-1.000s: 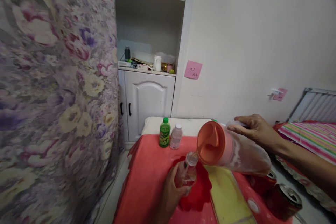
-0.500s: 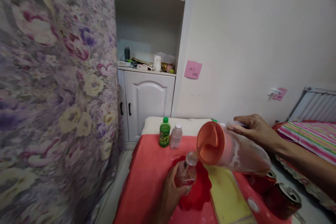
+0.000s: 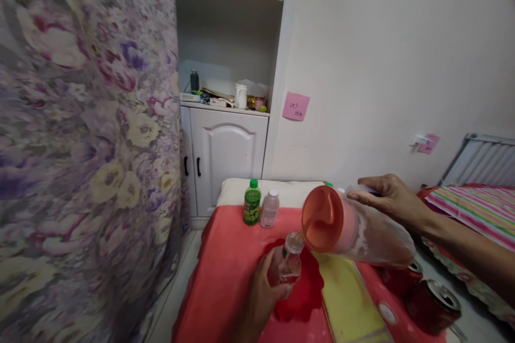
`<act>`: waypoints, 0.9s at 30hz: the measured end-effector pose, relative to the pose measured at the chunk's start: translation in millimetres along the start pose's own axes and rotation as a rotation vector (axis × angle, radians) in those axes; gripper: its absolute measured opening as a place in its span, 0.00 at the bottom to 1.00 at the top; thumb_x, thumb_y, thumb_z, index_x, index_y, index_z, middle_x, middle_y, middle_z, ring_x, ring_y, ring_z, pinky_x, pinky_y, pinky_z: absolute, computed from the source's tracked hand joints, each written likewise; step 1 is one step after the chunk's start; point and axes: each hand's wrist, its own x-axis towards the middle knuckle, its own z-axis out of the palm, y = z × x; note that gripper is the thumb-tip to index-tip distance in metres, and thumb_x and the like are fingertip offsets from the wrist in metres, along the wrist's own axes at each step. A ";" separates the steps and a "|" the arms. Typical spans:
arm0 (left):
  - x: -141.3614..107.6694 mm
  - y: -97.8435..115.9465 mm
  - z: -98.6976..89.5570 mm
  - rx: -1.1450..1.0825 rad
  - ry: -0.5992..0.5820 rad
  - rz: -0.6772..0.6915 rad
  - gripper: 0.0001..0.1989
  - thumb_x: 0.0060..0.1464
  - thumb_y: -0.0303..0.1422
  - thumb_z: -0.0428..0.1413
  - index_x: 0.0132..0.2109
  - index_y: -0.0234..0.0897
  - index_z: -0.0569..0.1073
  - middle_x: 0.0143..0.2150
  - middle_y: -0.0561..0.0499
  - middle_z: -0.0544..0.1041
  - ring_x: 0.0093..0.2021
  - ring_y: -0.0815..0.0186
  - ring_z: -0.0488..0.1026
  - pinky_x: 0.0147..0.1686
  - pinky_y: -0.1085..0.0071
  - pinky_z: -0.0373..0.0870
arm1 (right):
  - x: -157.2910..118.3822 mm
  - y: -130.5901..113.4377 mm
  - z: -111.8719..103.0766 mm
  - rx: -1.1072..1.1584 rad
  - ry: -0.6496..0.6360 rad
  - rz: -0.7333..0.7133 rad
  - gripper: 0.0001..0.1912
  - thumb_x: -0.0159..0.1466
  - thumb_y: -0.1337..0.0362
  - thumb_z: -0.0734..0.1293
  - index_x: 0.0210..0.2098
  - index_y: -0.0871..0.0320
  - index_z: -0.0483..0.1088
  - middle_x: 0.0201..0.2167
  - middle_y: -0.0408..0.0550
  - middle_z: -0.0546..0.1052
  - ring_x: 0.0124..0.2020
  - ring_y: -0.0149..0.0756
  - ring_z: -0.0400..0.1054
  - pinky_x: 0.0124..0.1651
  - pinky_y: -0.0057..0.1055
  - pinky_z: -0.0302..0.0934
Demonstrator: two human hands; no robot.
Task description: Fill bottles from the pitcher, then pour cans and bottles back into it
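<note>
My left hand (image 3: 261, 289) is closed around a small clear plastic bottle (image 3: 291, 267), which stands uncapped, mouth up, over a red scalloped dish (image 3: 308, 297). Gripped at its handle by my right hand (image 3: 388, 195), a clear pitcher (image 3: 376, 238) with an orange spouted top (image 3: 324, 218) lies tilted almost flat. Its lip is at the bottle's mouth, and a thin stream of liquid appears to run between them. Brownish, foamy liquid shows inside the pitcher. The handle is mostly hidden by my fingers.
Behind the dish stand a green-capped drink bottle (image 3: 252, 204) and a white-capped clear bottle (image 3: 270, 210). On the right are a yellow flat item (image 3: 354, 303), a white cap (image 3: 387, 313) and two red cans (image 3: 434, 308) (image 3: 396, 280). A floral curtain (image 3: 92, 144) hangs left.
</note>
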 end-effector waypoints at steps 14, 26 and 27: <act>-2.6 3.3 0.4 -0.049 -0.032 -0.005 0.40 0.31 0.17 0.59 0.56 0.41 0.72 0.57 0.47 0.77 0.57 0.50 0.72 0.46 0.65 0.76 | 1.0 -0.6 0.0 -0.035 0.009 -0.021 0.28 0.61 0.41 0.63 0.19 0.56 0.57 0.16 0.36 0.56 0.20 0.27 0.50 0.22 0.27 0.44; 0.2 -2.4 -0.2 -0.062 -0.001 -0.016 0.39 0.30 0.18 0.62 0.55 0.42 0.74 0.56 0.47 0.78 0.56 0.48 0.73 0.51 0.60 0.74 | 1.2 -2.6 0.2 -0.022 -0.008 -0.007 0.27 0.61 0.42 0.64 0.19 0.56 0.58 0.18 0.37 0.56 0.21 0.27 0.50 0.22 0.26 0.44; -0.3 -1.4 -0.4 -0.067 -0.008 -0.014 0.39 0.30 0.18 0.62 0.54 0.42 0.75 0.55 0.48 0.79 0.56 0.48 0.74 0.50 0.60 0.75 | 1.1 -3.2 0.4 -0.023 -0.008 -0.009 0.27 0.61 0.42 0.64 0.19 0.56 0.58 0.18 0.37 0.56 0.21 0.27 0.50 0.22 0.27 0.44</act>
